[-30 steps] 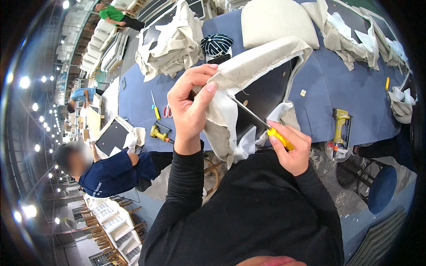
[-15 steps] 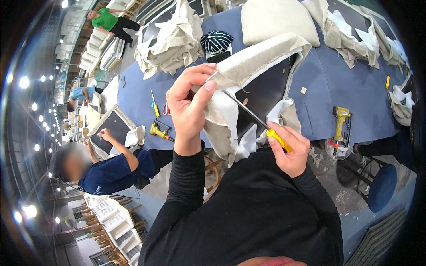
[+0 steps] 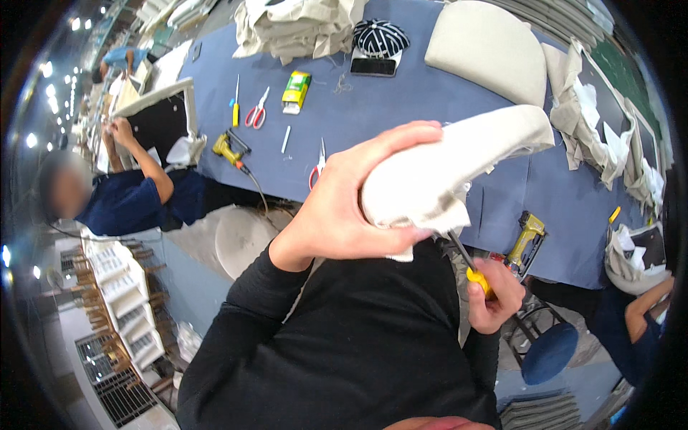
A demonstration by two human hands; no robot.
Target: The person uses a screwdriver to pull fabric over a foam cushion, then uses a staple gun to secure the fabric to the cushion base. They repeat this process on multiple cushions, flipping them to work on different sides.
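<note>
While my left hand clamps fabric-covered seat pad up close to camera, pad hides blue worktable behind. Right hand fisted round yellow-handled screwdriver, shaft running up under pad's loose fabric edge; tip hidden there. Yellow staple gun half cut off behind.

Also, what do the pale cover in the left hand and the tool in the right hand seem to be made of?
The pale cover looks like woven fabric, matte and off-white: it folds softly and shows a frayed edge under the left hand. The tool in the right hand seems a screwdriver: a thin dark shaft, probably metal, and a glossy yellow handle, likely plastic.
</note>
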